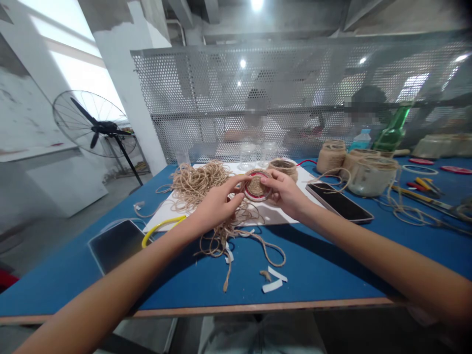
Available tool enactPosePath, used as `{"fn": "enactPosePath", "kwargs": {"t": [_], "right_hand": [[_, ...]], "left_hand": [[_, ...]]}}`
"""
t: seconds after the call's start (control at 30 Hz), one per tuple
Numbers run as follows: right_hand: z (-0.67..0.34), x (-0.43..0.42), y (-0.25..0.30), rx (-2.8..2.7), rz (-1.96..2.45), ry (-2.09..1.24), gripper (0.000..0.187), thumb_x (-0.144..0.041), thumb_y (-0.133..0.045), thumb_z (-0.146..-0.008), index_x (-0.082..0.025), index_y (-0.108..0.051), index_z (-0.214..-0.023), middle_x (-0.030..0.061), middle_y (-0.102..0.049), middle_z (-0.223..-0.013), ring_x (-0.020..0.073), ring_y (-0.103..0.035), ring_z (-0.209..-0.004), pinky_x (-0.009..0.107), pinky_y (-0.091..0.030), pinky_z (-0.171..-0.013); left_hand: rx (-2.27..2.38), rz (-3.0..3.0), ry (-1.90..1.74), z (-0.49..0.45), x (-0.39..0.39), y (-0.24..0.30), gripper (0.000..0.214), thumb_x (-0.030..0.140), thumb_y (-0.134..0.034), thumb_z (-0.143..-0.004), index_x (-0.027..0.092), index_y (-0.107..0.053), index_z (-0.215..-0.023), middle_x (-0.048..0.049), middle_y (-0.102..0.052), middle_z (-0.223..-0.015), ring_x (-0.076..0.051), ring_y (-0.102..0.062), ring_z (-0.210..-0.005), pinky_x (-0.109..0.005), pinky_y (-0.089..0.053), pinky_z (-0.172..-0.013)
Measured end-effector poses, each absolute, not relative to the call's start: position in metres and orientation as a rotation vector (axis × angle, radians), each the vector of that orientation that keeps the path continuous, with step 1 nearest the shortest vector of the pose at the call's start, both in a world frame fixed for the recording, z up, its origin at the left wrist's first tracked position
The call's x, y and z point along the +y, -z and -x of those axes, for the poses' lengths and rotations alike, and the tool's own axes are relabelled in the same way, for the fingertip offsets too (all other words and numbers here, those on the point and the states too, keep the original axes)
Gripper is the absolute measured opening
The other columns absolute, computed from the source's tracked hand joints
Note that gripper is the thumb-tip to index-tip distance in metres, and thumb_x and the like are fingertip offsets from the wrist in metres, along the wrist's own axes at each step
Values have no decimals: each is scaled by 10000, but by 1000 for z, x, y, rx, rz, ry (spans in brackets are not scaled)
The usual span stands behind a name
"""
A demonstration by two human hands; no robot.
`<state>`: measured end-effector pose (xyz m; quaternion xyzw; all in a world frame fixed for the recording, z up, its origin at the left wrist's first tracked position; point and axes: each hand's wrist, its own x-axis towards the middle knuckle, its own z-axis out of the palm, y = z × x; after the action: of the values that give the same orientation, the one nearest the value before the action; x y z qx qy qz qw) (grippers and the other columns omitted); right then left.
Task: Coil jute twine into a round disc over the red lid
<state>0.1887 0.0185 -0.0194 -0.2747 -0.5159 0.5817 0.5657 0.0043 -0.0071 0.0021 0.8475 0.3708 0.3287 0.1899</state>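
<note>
Both my hands hold a round red lid [256,187] partly covered by a spiral of jute twine, lifted a little above the white board [287,214]. My left hand [217,205] grips its left rim with thumb and fingers closed. My right hand [283,191] pinches the right rim and presses the twine on its face. A loose strand of twine [236,236] hangs from the lid down onto the blue table [317,270]. A tangled pile of twine [195,184] lies just left of my hands.
A phone [339,201] lies right of the board, a dark tablet [114,244] and yellow cable [160,227] at left. Twine-wrapped jars [370,174], glass jars [248,156], a green bottle [393,130] and tools [424,189] stand behind. Paper scraps [275,280] lie near the front edge. People sit beyond the mesh screen.
</note>
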Motion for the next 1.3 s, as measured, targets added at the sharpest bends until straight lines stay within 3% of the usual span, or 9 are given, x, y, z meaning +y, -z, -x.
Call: {"fn": "enactPosePath", "kwargs": {"t": [0.2, 0.3, 0.5, 0.67, 0.8, 0.93, 1.13, 1.3], "right_hand": [[-189, 20, 16, -1163, 652, -1330, 153, -223, -657, -666, -173, -551, -765, -17, -570, -735, 81, -521, -637, 217, -400, -592], [-188, 19, 17, -1161, 619, -1333, 153, -228, -646, -675, -180, -546, -780, -5, -585, -793, 97, -531, -681, 239, -410, -634], [-185, 16, 19, -1168, 587, -1408, 149, -188, -650, -652, -183, -524, -732, -34, -544, -694, 81, -511, -639, 217, -408, -622], [-189, 15, 17, -1334, 631, -1494, 181, -253, -631, -676, -182, -591, -838, 13, -586, -793, 114, -526, -681, 237, -417, -594], [-194, 17, 18, -1489, 736, -1494, 221, -316, -639, -679, -152, -608, -825, 15, -562, -711, 99, -490, -596, 231, -392, -528], [-195, 20, 21, -1556, 725, -1486, 187, -273, -653, -675, -137, -600, -792, -10, -530, -646, 65, -453, -538, 209, -361, -505], [-194, 20, 21, -1487, 660, -1502, 199, -274, -647, -689, -153, -620, -845, 20, -607, -747, 92, -547, -629, 222, -428, -583], [-194, 21, 21, -1458, 602, -1527, 216, -260, -647, -694, -157, -628, -883, 45, -635, -839, 112, -586, -720, 241, -453, -674]], "left_hand": [[1043, -2356, -920, -5, -8, -2, 438, 185, -399, -825, 265, -383, -1256, -49, -611, -1014, -140, -607, -782, -200, -465, -578], [1029, -2349, -927, -5, -8, -2, 451, 189, -397, -829, 268, -365, -1272, -54, -613, -1009, -130, -602, -743, -198, -459, -563], [1031, -2332, -1013, -5, -6, 0, 395, 208, -399, -836, 234, -417, -1230, -43, -622, -925, -96, -563, -633, -204, -451, -562], [1045, -2364, -977, -4, -5, 0, 374, 188, -380, -843, 250, -447, -1206, -21, -626, -958, -50, -489, -495, -190, -431, -512], [1017, -2512, -930, -2, -5, -2, 356, 156, -388, -829, 247, -515, -1149, -12, -614, -1060, -66, -545, -600, -197, -450, -589], [1042, -2586, -911, -2, -5, -3, 385, 132, -400, -809, 245, -520, -1158, -11, -634, -1030, -93, -583, -687, -224, -460, -665], [1094, -2544, -945, -2, -5, -2, 418, 185, -414, -823, 254, -433, -1235, -17, -652, -956, -72, -555, -542, -202, -451, -573], [1127, -2526, -928, -2, -6, -3, 360, 195, -401, -827, 238, -458, -1179, -16, -653, -904, -55, -512, -455, -191, -431, -524]]}}
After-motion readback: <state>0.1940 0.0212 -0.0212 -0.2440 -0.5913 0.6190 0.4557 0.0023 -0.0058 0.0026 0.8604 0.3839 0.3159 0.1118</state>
